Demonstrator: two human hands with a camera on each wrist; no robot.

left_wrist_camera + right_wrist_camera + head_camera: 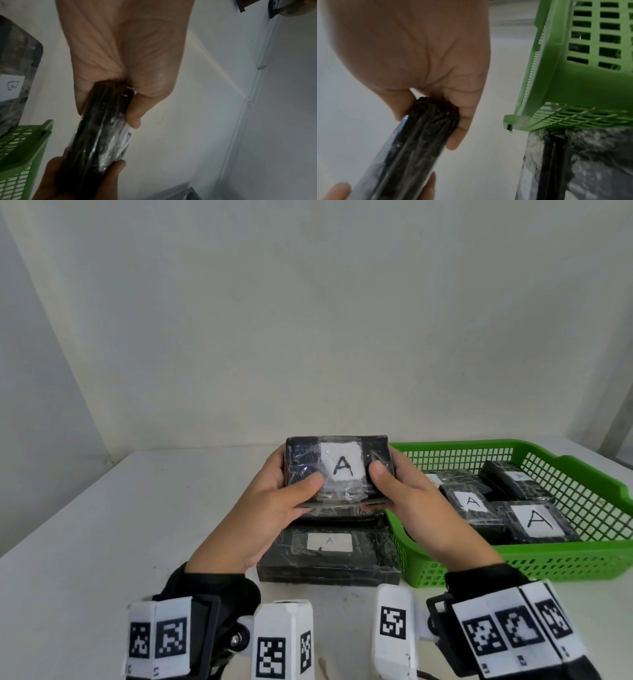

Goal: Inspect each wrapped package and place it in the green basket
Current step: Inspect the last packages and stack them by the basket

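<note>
A black wrapped package (pixel 337 469) with a white label marked A is held up above the table, label toward me. My left hand (pixel 274 501) grips its left end, thumb on the front, and my right hand (pixel 407 494) grips its right end the same way. The left wrist view shows the package (pixel 101 132) edge-on between thumb and fingers, as does the right wrist view of the package (pixel 412 146). Below it another wrapped package (pixel 329 556) lies on the table. The green basket (pixel 568 563) at the right holds several labelled packages (pixel 534 520).
The white table (pixel 102 525) runs back to a pale wall (pixel 308 320). The basket's left wall stands right beside the package that lies on the table. Marker-covered wrist mounts (pixel 284 642) sit at the near edge.
</note>
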